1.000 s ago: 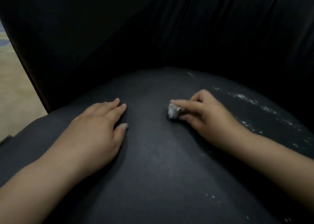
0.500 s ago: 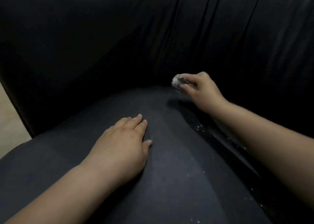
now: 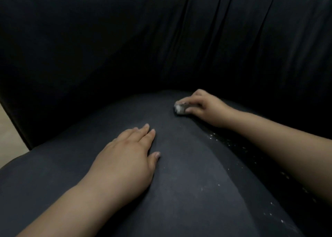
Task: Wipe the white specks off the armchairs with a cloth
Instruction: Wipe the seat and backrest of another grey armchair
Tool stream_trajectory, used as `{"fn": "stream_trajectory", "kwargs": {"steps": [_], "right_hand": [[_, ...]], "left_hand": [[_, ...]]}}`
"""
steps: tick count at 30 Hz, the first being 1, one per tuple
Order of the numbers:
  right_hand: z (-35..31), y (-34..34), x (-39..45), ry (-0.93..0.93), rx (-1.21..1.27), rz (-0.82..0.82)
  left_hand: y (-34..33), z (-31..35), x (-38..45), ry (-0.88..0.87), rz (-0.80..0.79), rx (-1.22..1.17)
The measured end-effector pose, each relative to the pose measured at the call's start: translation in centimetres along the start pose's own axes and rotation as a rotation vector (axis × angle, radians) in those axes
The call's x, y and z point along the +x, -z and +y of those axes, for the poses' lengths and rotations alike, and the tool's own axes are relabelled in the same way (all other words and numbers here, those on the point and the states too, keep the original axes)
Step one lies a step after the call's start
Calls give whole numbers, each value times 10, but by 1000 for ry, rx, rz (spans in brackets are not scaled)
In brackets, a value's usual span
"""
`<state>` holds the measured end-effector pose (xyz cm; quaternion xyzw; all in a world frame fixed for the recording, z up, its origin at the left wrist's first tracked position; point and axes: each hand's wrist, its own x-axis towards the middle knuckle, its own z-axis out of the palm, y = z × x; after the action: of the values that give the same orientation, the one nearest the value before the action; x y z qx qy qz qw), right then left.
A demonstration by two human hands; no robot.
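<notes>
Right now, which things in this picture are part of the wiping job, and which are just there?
Part of the job:
- small wadded cloth, pinched by the right hand
- white specks along the seat's right side
- dark armchair seat
- left hand, resting flat on the seat

Just there:
- pale floor at the left edge

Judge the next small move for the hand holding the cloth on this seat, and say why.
Probably draw the right hand with the cloth back toward the person along the seat's right side. The white specks lie scattered there, below the forearm, while the patch under the cloth looks mostly clean. The left hand lies flat on the seat and could stay there.
</notes>
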<state>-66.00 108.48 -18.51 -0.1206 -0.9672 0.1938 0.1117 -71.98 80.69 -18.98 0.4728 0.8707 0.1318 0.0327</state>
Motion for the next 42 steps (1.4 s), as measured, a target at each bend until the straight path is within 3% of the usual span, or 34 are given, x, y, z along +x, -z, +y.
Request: {"fn": "stream_trajectory", "kwargs": {"steps": [4, 6, 10, 16, 21, 23, 27, 32, 38, 42], "right_hand": [[14, 7, 31, -295, -51, 107], [2, -3, 25, -232, -27, 117], [-22, -12, -25, 82, 54, 22], [9, 20, -25, -261, -41, 131], [-24, -2, -71, 55, 50, 57], [-16, 9, -76, 22, 42, 45], [4, 26, -76, -264, -7, 180], [-32, 0, -99, -48, 54, 123], [-14, 23, -90, -286, 9, 192], [-50, -1, -108, -15, 56, 109]], "left_hand": [[-2, 0, 0, 6, 3, -1], [-2, 1, 0, 13, 4, -3], [0, 3, 0, 7, 0, 9], [1, 6, 1, 20, 12, 22], [-1, 8, 3, 31, 2, 48], [0, 6, 4, 30, -8, 56], [2, 15, 7, -4, -33, 47], [-3, 37, 16, -81, -29, 41], [-11, 44, 20, -99, -38, 37], [-13, 40, 18, -116, -35, 13]]}}
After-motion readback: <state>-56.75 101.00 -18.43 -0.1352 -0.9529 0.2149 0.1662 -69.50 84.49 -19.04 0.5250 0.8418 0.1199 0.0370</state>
